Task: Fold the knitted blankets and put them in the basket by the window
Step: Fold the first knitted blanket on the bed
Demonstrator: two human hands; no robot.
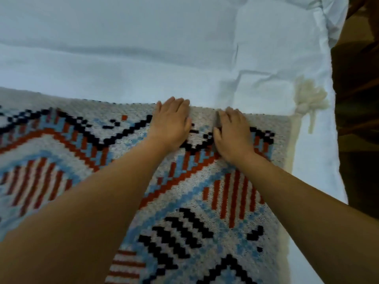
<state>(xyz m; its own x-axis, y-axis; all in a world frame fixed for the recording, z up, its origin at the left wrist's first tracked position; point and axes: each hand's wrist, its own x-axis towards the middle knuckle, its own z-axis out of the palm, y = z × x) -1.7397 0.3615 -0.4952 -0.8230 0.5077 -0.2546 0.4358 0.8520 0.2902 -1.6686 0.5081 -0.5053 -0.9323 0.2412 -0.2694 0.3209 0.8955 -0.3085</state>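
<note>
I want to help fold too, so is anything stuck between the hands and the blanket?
Nothing is. The left hand and the right hand both lie flat on the knitted blanket, near its far edge. The basket is not in view, so the way there cannot be judged.

text: none readable | labels: none | numbers: none

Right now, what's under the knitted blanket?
The knitted blanket lies on a white sheet, visible beyond its far and right edges. Anything directly beneath is covered. On top, the left hand and right hand press flat near the far edge.
</note>
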